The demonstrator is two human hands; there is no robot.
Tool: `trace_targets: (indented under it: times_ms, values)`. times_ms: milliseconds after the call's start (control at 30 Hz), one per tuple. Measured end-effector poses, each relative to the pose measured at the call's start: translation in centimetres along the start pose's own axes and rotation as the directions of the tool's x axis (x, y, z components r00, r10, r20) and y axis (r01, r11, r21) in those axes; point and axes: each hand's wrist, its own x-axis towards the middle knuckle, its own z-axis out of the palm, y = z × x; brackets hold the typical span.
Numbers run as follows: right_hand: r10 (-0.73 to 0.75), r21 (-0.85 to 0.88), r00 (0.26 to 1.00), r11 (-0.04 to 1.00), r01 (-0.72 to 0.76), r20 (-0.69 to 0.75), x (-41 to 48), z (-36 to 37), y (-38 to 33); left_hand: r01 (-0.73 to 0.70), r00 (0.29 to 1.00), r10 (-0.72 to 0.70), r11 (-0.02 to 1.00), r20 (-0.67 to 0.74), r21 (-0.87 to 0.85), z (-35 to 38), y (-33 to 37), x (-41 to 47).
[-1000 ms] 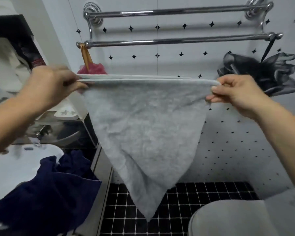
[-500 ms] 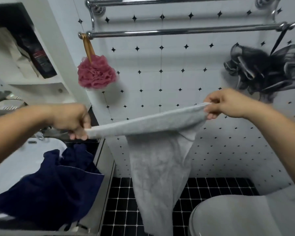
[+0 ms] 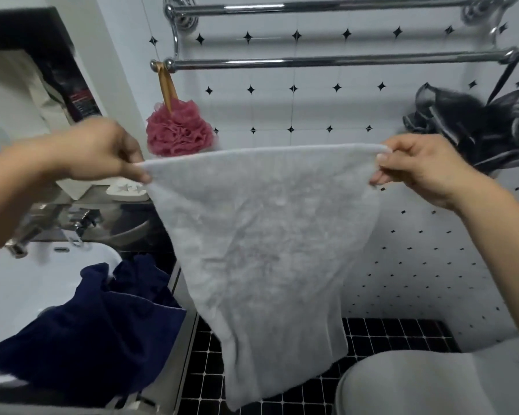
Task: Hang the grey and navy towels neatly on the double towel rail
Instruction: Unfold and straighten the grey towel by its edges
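- Below the rail [image 3: 342, 59], the left hand [image 3: 102, 151] and right hand [image 3: 423, 169] each pinch a top corner of the grey towel [image 3: 267, 250], closed on the hem and held well apart, so the edge runs taut and nearly level.
- That stretch looks meant to open the cloth flat, so it can go over a bar without bunching; it hangs free, narrowing toward its lower end, touching nothing else.
- Both bars of the rail are bare along their middle; a pink puff [image 3: 179, 130] hangs from its left end and a dark puff [image 3: 477, 127] from its right, so the towel must land between them.
- Below and left of the rail, the sink [image 3: 27, 280] holds the navy towel [image 3: 87, 330], crumpled and spilling over its rim, seemingly parked there for its turn.
- Neither towel is hung yet.
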Motion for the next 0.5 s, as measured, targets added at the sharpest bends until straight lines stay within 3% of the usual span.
trace_targets:
  times_ms: [100, 200, 233, 300, 367, 400, 433, 500]
  values:
    - [0.024, -0.241, 0.998, 0.970, -0.037, -0.054, 0.7, 0.3, 0.1, -0.032, 0.988, 0.044, 0.996, -0.149, 0.085, -0.8, 0.4, 0.5]
    - [-0.010, -0.145, 0.985, 0.989, -0.016, -0.173, 1.2, 1.4, -0.5, -0.048, 0.933, 0.110, 0.982, -0.343, 0.185, -0.7, 1.1, 1.1]
    - [0.021, -0.096, 0.991, 0.995, -0.034, -0.128, 0.9, 1.6, -0.6, -0.037, 0.906, 0.113, 0.981, -0.408, 0.189, -0.7, 0.9, 1.2]
    - [0.154, -0.020, 0.976, 0.988, -0.153, 0.151, 0.0, 1.5, -0.5, 0.003, 0.860, 0.097, 0.981, -0.501, 0.195, -0.7, -0.3, 1.4]
    - [0.255, -0.015, 0.865, 0.961, -0.276, 0.432, -1.2, 1.6, -0.6, 0.037, 0.860, 0.046, 0.987, -0.508, 0.153, -0.8, -1.6, 1.3]
    - [0.261, -0.013, 0.843, 0.957, -0.289, 0.470, -1.4, 1.6, -0.6, 0.046, 0.869, 0.013, 0.993, -0.494, 0.109, -0.9, -1.9, 1.2]
    - [0.262, -0.016, 0.869, 0.959, -0.281, 0.421, -1.2, 1.7, -0.6, 0.051, 0.879, -0.006, 0.995, -0.476, 0.081, -0.9, -2.0, 1.2]
    - [0.236, -0.043, 0.966, 0.972, -0.233, 0.103, -0.3, 2.1, -0.4, 0.037, 0.892, 0.025, 0.991, -0.450, 0.128, -0.9, -1.3, 0.9]
